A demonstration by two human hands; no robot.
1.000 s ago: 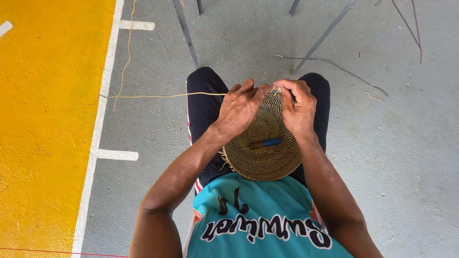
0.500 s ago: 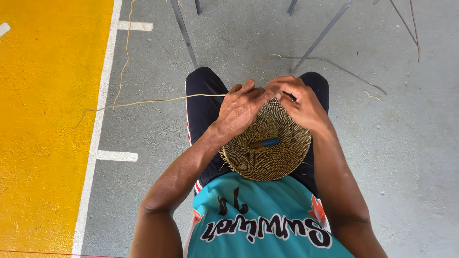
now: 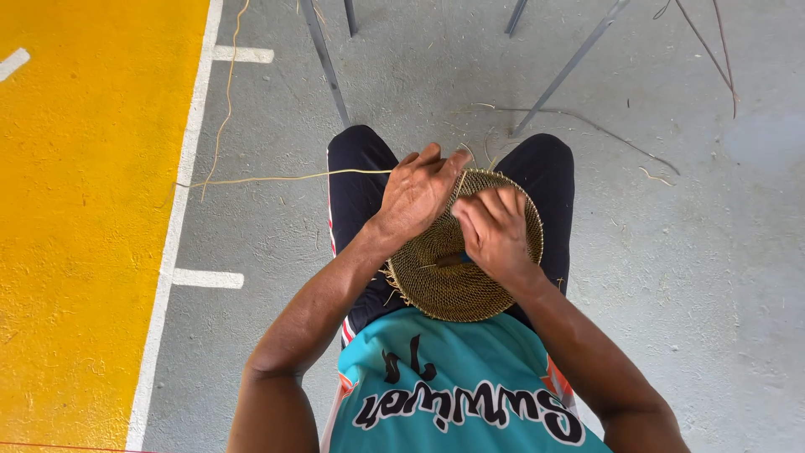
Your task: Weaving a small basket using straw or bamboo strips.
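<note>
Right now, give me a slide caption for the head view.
Seated person's left hand and right hand work a round woven disc on the lap, a long strand trailing left.

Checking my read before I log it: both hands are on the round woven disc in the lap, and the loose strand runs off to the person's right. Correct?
Not quite. The head view shows the loose strand running off to the person's left, toward the yellow floor. Both the left hand and right hand are on the round woven disc.

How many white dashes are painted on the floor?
3. One white dash lies on the yellow floor at top left, one sits near the top on the grey floor, and one is beside the left arm. More may lie outside the view.
</note>
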